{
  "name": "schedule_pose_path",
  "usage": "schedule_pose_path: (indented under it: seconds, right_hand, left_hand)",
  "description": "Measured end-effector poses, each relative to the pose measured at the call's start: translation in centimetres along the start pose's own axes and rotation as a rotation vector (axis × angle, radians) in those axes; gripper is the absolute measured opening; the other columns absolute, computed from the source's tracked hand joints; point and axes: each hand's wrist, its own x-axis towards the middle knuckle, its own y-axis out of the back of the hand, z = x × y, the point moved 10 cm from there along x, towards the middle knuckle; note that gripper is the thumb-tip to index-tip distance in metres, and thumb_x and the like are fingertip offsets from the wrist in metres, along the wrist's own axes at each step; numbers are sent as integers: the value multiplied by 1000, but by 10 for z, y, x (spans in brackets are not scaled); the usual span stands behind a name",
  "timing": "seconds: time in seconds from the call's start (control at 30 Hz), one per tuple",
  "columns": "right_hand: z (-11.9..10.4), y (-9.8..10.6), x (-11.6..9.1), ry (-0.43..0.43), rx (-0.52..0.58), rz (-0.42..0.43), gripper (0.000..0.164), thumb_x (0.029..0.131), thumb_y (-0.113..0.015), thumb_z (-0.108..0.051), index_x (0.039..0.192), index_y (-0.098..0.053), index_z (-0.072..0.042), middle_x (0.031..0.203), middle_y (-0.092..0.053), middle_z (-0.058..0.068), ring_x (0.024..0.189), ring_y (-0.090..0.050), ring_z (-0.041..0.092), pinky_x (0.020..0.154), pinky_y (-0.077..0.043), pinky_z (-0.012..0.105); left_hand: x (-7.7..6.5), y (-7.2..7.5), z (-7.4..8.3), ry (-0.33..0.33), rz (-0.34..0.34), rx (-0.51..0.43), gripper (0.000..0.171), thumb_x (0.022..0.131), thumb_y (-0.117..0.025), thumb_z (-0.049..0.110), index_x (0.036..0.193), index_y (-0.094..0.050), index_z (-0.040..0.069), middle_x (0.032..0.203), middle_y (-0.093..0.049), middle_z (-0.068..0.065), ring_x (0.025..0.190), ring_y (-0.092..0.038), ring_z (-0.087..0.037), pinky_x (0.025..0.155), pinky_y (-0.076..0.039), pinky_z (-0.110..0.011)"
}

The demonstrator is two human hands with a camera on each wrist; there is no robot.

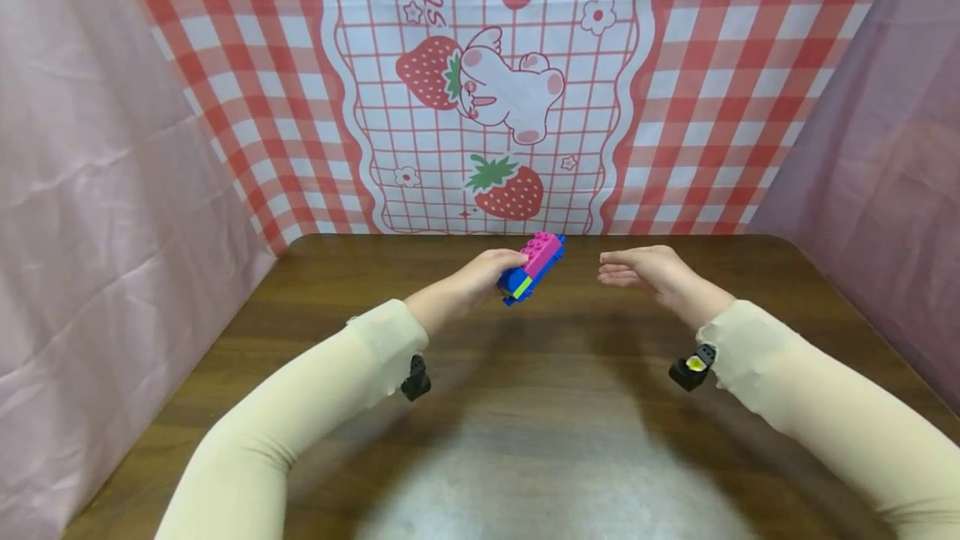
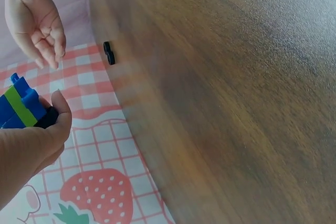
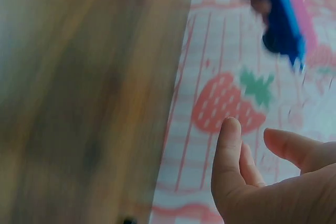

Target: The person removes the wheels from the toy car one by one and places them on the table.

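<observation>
My left hand point(image 1: 480, 273) grips a toy vehicle built of bricks point(image 1: 543, 252), its thumb along the near side. The vehicle has a blue base, a pink studded top and a lime strip. In the left wrist view a dark wheel point(image 2: 48, 118) shows beside the left hand's fingers. The vehicle is held tilted, raised over the table. My right hand point(image 1: 660, 273) is to its right, apart from it, and holds nothing. The right wrist view shows that hand's thumb and fingers point(image 3: 227, 156) spread apart, with the blue underside of the vehicle farther off.
Two small black wheel-like pieces point(image 2: 108, 53) lie near the back edge of the brown wooden table point(image 1: 480, 440). A red-checked strawberry cloth point(image 1: 675, 107) hangs behind the table, with pink curtains point(image 1: 90, 190) at the sides.
</observation>
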Motion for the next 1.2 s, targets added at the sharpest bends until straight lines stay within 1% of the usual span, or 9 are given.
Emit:
schedule_pose_path:
  seconds: [0.17, 0.3, 0.43, 0.53, 0.63, 0.77, 0.83, 1.03, 1.2]
  right_hand:
    - [0, -32, -11, 29, -26, -67, 57, 98, -56, -13, 139, -34, 19, 84, -71, 2, 80, -72, 13, 82, -56, 28]
    - [4, -49, -18, 34, -99, -88, 66, 96, -61, -24, 140, -33, 17, 96, -72, 8, 85, -72, 12, 88, -55, 30]
    - [9, -66, -23, 20, -132, -120, 73, 94, -63, -33, 140, -32, 15, 111, -70, 16, 88, -72, 14, 96, -51, 36]
    - [12, -78, -26, 7, -79, -163, 71, 95, -63, -31, 139, -34, 16, 107, -71, 16, 89, -72, 16, 93, -52, 35]
    - [14, -88, -28, 0, -49, -187, 69, 95, -62, -30, 137, -35, 17, 101, -72, 14, 93, -72, 19, 89, -54, 32]
    - [15, -92, -29, 1, -59, -174, 73, 94, -63, -32, 141, -32, 15, 113, -67, 20, 97, -70, 20, 97, -49, 36]
    - [16, -95, -29, 2, -55, -166, 74, 94, -64, -31, 141, -32, 14, 120, -64, 22, 98, -70, 19, 100, -46, 38]
    - [18, -103, -31, 9, -53, -160, 69, 94, -64, -27, 141, -34, 12, 121, -61, 17, 95, -67, 11, 105, -42, 41]
    - [17, -101, -31, 29, -59, -132, 66, 94, -64, -28, 141, -37, 9, 123, -58, 13, 93, -65, 7, 108, -41, 41]
  left_hand:
    - [1, 0, -2, 10, -12, -15, 43, 101, -42, 13, 134, -40, -14, 79, -56, -3, 65, -59, -9, 61, -48, -21]
    - [1, -2, -3, 15, -32, -10, 44, 101, -43, 11, 136, -39, -15, 87, -58, -6, 67, -61, -10, 67, -50, -22]
    - [1, -2, -5, 25, -32, 9, 46, 101, -46, 13, 138, -39, -14, 100, -60, -12, 75, -61, -9, 86, -52, -28]
    - [2, -2, -6, 31, -29, 9, 47, 101, -48, 13, 138, -39, -13, 115, -60, -20, 85, -61, -12, 101, -47, -37]
    - [2, -3, -7, 42, -30, 9, 52, 100, -50, 13, 142, -33, -12, 132, -54, -26, 108, -60, -22, 109, -39, -43]
    - [0, -2, -9, 58, -20, -6, 58, 99, -52, 13, 146, -27, -8, 130, -53, -24, 116, -54, -27, 110, -38, -46]
    - [-1, -1, -9, 58, -14, -20, 57, 98, -53, 13, 146, -29, -6, 124, -56, -21, 110, -56, -25, 108, -40, -47]
    - [-4, 0, -10, 58, 3, -39, 54, 97, -55, 12, 144, -31, -1, 127, -55, -21, 119, -54, -30, 104, -44, -49]
    - [-4, 3, -9, 53, 22, -61, 57, 96, -58, 12, 143, -29, -1, 126, -55, -21, 117, -55, -31, 105, -44, -47]
